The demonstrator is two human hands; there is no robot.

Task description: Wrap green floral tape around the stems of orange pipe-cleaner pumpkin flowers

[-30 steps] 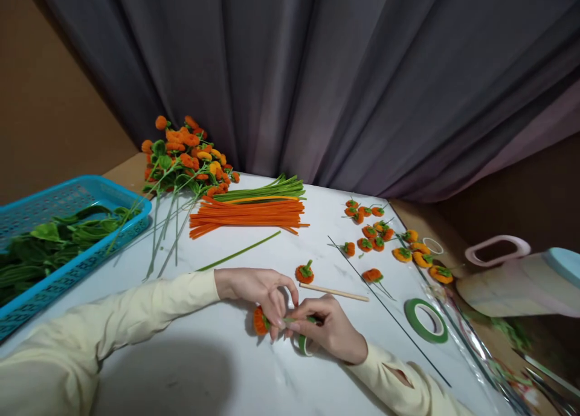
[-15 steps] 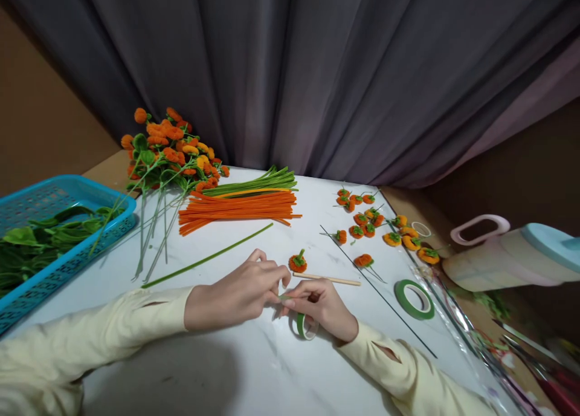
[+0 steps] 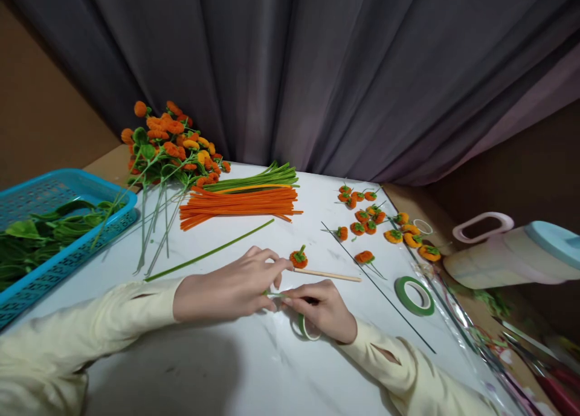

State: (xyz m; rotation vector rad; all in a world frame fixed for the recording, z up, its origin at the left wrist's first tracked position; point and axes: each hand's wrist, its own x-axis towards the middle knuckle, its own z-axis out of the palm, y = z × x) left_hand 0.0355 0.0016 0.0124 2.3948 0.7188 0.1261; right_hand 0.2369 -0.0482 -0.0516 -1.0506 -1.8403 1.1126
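A short, thin green strip (image 3: 274,294), which looks like floral tape, spans the small gap between my two hands. My right hand (image 3: 324,307) pinches its right end between thumb and fingertips. At the strip's left end is my left hand (image 3: 240,283), its thumb below and its index finger reaching out above; the grip itself is partly hidden. Just under my right fingers, a small green tape roll (image 3: 309,328) stands partly covered. Beyond my hands lie an orange flower head (image 3: 298,257) with a green stub and a thin wooden stick (image 3: 330,275).
At left are a blue basket (image 3: 67,247) of green leaves and a flower bunch (image 3: 167,144). Orange pipe cleaners (image 3: 240,204) and green ones (image 3: 258,177) lie behind. On the right are several flower heads (image 3: 362,216), a larger tape roll (image 3: 414,295), a black wire (image 3: 378,286) and a jug (image 3: 512,253).
My left hand has shifted slightly left and its fingers have spread, so more of the green strip shows. My right hand stays almost in place.
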